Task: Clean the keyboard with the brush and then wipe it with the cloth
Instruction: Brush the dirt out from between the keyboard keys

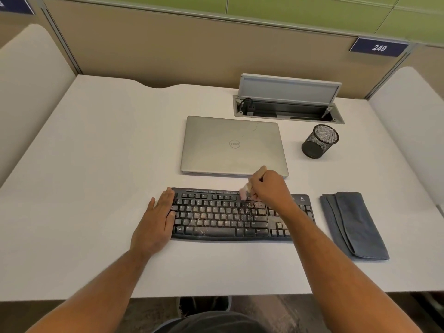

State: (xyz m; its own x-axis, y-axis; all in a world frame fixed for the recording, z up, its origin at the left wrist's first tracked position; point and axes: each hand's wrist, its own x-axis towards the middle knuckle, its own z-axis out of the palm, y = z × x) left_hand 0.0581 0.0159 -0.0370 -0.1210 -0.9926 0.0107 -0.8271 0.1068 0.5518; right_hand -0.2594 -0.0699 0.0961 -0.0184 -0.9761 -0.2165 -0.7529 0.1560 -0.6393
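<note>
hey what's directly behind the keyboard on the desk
A closed silver laptop lies flat just behind the keyboard, apart from it. The right hand, gripping the brush, covers part of the laptop's near right edge.

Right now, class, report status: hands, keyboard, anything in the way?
Left hand flat on keyboard end. Right hand grips brush, bristles on top rows. Crumbs on keys. Cloth folded, untouched. Nothing in the way.

White desk [96,164] bears keyboard [221,217], laptop [233,146], cloth [353,224], mesh cup [319,141]
</note>
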